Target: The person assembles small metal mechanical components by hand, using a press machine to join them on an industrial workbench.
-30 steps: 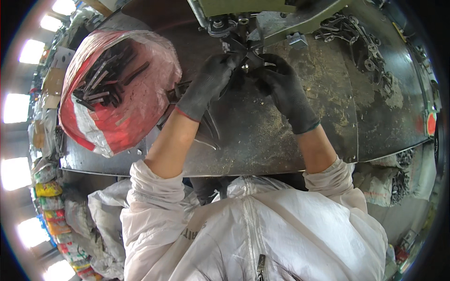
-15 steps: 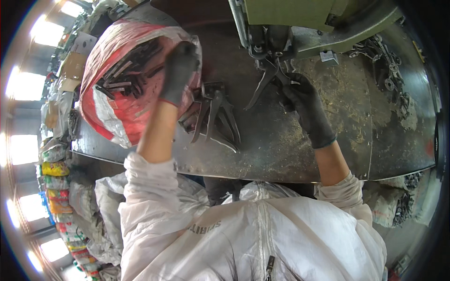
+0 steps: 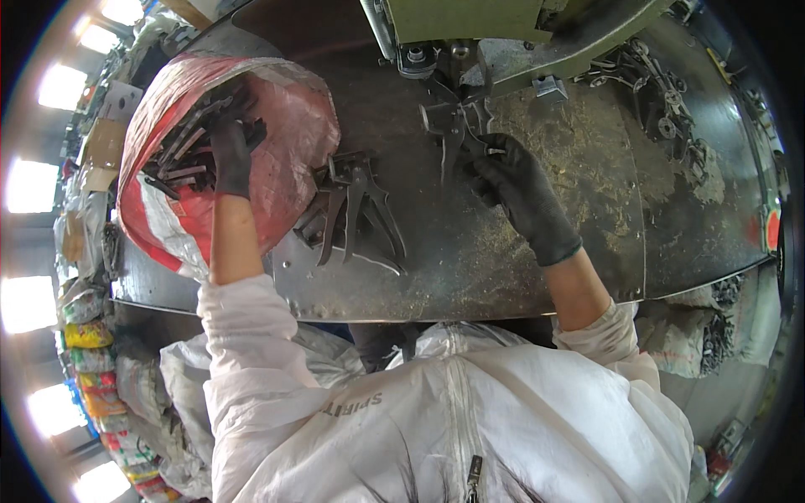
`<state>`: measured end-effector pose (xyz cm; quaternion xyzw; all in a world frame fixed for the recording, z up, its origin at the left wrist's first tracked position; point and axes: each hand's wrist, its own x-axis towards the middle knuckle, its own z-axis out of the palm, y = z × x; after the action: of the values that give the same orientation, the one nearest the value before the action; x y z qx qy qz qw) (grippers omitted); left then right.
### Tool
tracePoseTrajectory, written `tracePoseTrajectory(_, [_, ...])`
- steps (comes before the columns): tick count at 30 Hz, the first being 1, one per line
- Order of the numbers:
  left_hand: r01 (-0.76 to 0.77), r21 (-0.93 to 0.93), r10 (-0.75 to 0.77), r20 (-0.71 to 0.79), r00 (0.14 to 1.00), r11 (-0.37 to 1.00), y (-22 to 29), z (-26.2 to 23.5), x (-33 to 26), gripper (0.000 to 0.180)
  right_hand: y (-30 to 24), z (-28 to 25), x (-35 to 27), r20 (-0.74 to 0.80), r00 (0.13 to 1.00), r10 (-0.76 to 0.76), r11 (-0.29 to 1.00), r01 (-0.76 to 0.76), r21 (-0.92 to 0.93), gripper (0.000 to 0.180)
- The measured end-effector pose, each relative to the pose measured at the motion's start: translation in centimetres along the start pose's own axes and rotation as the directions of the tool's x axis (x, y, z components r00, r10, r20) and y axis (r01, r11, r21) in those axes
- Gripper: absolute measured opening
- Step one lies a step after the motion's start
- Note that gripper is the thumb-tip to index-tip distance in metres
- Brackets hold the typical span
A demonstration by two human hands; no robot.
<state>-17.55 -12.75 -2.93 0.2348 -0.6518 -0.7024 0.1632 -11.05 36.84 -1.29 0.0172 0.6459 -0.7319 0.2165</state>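
My left hand (image 3: 230, 151), in a dark glove, is inside a red and white woven sack (image 3: 302, 109) on the left. It reaches among dark elongated metal pieces (image 3: 180, 138), and its fingertips are lost against them. Below the green machine's head, my right hand (image 3: 520, 189), gloved too, pinches a dark plier-like tool (image 3: 454, 134) by one side. One handle of that tool points down toward me. Between the sack and my right hand, several similar plier-like tools (image 3: 356, 197) lie grouped on the metal table (image 3: 478, 285), handles toward me.
The green machine (image 3: 465, 21) overhangs the table's far side. A small metal block (image 3: 549, 89) sits beside it. Loose metal parts (image 3: 662, 109) are heaped at the far right. Yellowish debris (image 3: 579, 168) covers the table's middle right. Stacked sacks (image 3: 92, 369) line the left.
My left hand has moved left and deeper into the sack. The tool in my right hand has come away from the machine's head and turned. The whole view has shifted slightly.
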Motion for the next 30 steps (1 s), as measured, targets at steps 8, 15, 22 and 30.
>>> tracePoseTrajectory(8, [-0.057, 0.322, -0.055, 0.327, 0.943, 0.945, 6.0, 7.2, -15.2, 0.035, 0.7, -1.1, 0.6, 0.004, 1.000, 0.030, 0.999, -0.030, 0.032, 0.040])
tracePoseTrajectory(15, [-0.058, 0.478, -0.317, 0.664, 0.678, 0.877, 6.8, 15.0, -22.7, 0.058, 1.2, 2.4, 0.1, -0.036, 0.997, -0.073, 0.987, 0.078, 0.138, 0.042])
tracePoseTrajectory(22, [-0.001, 0.230, -0.158, 0.671, 0.725, 0.973, 0.9, 19.4, -24.3, 0.060, 3.4, -2.9, 10.1, -0.025, 0.705, -0.709, 0.115, 0.081, -0.990, 0.035])
tracePoseTrajectory(30, [0.028, 0.466, -0.314, 0.549, 0.774, 0.885, -0.4, 17.7, -20.9, 0.056, 1.0, -2.6, 6.8, -0.223, 0.928, -0.300, 0.936, 0.240, -0.258, 0.029])
